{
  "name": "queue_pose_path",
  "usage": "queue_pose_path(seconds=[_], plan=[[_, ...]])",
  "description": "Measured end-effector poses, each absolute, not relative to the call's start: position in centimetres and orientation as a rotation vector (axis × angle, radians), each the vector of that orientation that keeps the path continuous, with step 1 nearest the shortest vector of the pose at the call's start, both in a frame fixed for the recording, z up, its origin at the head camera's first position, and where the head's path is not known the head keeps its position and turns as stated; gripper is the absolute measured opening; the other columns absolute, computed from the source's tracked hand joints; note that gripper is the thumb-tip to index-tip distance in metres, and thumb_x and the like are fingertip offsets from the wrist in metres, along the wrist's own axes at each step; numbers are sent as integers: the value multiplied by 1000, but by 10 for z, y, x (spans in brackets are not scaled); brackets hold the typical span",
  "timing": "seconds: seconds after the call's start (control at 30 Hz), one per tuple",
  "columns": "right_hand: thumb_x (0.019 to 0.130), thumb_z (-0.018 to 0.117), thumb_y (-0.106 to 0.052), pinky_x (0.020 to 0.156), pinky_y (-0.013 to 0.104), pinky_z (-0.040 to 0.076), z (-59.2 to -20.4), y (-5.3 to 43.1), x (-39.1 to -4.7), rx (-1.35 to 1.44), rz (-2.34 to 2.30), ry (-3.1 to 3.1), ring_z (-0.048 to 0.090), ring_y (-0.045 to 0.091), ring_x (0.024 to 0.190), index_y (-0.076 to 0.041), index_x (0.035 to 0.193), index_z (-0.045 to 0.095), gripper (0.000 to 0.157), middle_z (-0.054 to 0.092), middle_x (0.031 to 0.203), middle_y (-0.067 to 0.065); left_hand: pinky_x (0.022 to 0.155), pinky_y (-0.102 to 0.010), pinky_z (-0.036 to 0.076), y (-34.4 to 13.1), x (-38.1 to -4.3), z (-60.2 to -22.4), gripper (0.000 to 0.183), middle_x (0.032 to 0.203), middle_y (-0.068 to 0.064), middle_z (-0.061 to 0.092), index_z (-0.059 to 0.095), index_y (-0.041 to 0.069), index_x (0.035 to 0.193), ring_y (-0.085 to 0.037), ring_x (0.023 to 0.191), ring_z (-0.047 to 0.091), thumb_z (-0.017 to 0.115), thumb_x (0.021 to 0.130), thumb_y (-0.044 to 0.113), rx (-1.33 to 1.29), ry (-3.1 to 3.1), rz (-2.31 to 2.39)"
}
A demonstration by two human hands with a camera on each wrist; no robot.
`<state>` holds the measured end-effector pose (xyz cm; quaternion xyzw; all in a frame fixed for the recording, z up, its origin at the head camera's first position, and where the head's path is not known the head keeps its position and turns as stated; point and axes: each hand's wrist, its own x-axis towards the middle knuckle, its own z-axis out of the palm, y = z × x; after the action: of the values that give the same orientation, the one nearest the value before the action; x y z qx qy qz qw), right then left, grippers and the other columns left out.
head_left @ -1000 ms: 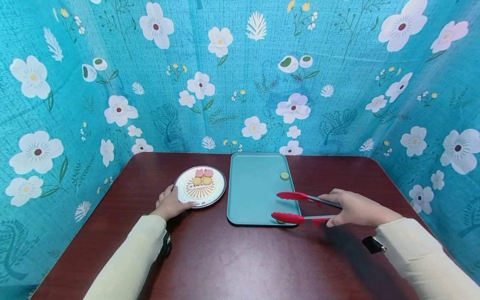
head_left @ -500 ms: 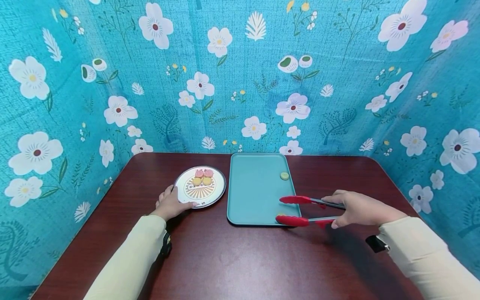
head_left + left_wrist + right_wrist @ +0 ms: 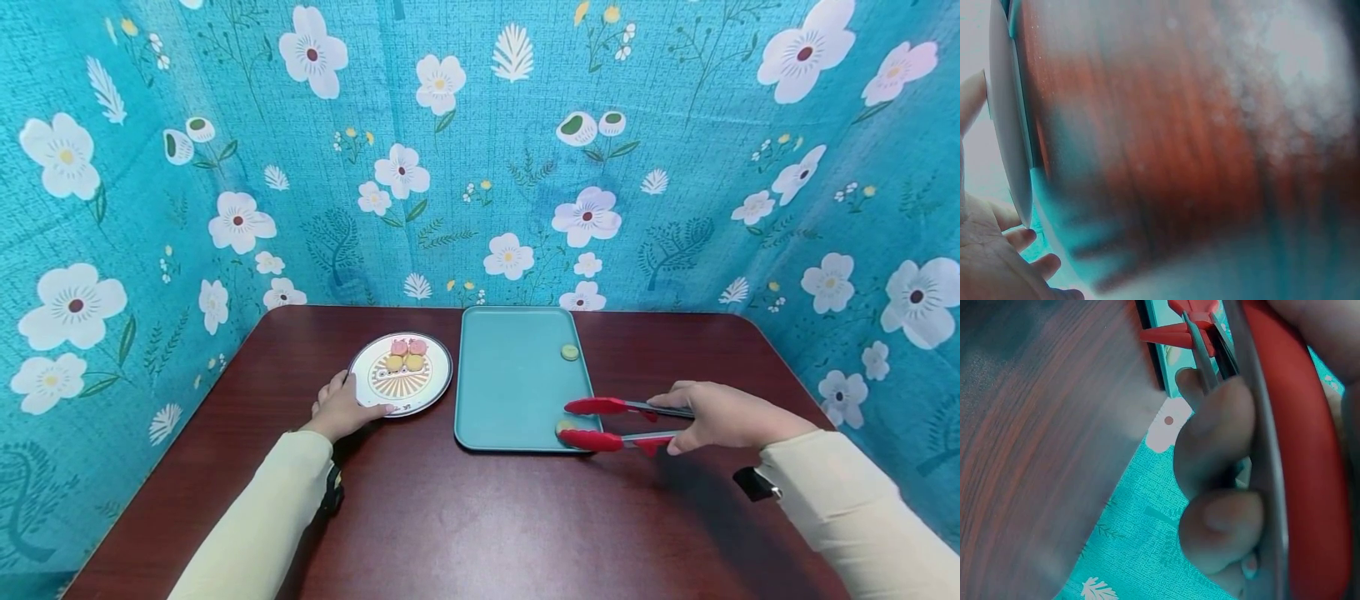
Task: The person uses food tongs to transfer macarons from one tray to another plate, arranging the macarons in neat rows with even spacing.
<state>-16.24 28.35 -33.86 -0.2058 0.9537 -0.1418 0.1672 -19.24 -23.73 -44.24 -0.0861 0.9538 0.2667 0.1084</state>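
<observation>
red-tipped tongs and the right hand have been shifted slightly rightward and toward the near side since a second ago, and a yellowish round piece, almost hidden then, has been largely uncovered.

at the left, the rim of a white plate is held by the left hand; its edge is pinched between thumb and fingers, with the lower fingers seen spread and slightly bent in the left wrist view. on the plate, which is borne by the dark wooden desk, two pink pieces are set just behind two yellow pieces.

in the middle, a blue-green tray is placed just beside the plate. a pale green round piece is seen by its right edge, and the yellowish one is seen in its near right corner, partly covered by the nearer tip of the tongs.

at the right, the tongs are gripped by the right hand, with fingers curled at the handle. their two tips are parted over the tray's right edge; whether the tray is touched cannot be told.
</observation>
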Motion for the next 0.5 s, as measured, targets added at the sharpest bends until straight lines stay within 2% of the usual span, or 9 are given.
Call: queue_pose_path(seconds=[0.27, 0.5], plan=[[65, 88, -33, 68, 40, 54, -339, 284, -161, -619, -391, 2705, 56, 33, 99, -4, 125, 64, 71, 59, 119, 22, 108, -65, 14, -237, -191, -441, 109, 153, -28, 10, 14, -5, 151, -48, 135, 11, 70, 79, 53, -255, 2803, 793], [65, 88, -33, 66, 37, 53, -340, 287, -161, -620, -401, 2707, 56, 31, 99, -4, 125, 64, 70, 60, 118, 21, 109, -65, 14, -237, -192, -443, 109, 153, -27, 10, 13, -4, 151, -48, 135, 10, 71, 79, 53, -257, 2801, 801]])
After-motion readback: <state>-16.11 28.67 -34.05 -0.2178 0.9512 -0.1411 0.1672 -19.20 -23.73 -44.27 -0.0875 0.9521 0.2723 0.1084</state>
